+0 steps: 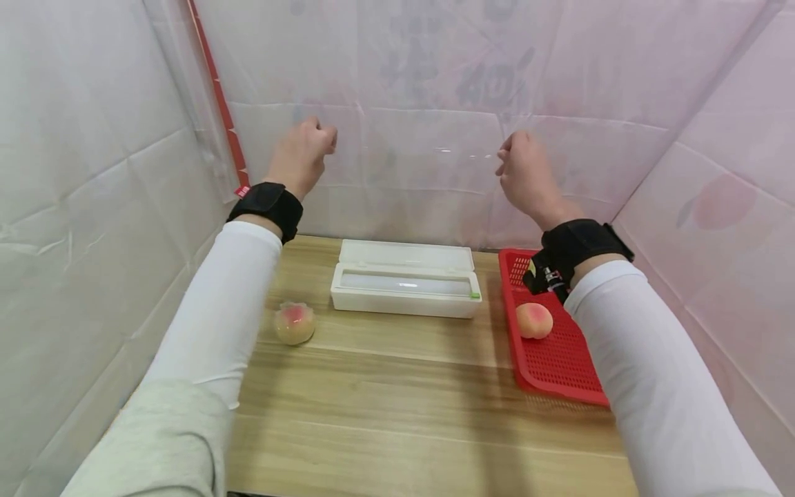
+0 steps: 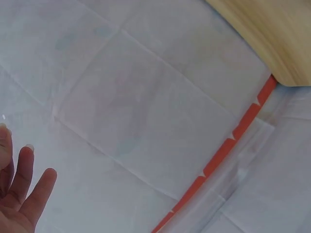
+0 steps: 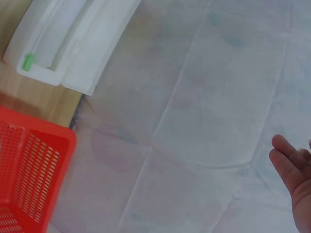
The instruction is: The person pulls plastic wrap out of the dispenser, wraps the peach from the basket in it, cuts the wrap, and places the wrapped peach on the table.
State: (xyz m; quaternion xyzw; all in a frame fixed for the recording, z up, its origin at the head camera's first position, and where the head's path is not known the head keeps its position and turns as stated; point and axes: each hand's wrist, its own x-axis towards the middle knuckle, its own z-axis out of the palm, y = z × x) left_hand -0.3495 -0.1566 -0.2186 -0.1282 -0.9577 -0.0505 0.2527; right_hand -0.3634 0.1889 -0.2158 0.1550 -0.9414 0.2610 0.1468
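Note:
Both hands are raised in front of the far wall sheet, well above the table. My left hand (image 1: 304,153) pinches one side of a clear sheet of cling film (image 1: 442,150), which shows only as faint glints between the hands. At the other side my right hand (image 1: 528,169) pinches it with bent fingers. Some left fingers (image 2: 38,196) spread apart in the left wrist view. Below stands a white cling film dispenser (image 1: 406,304), its lid (image 1: 406,255) tipped back. A peach (image 1: 295,323) wrapped in clear film sits left of it.
A red plastic basket (image 1: 546,373) lies on the right of the wooden table (image 1: 373,400), partly behind the right forearm. One peach (image 1: 534,321) is inside it. White plastic sheeting (image 1: 81,172) walls in the left, back and right sides.

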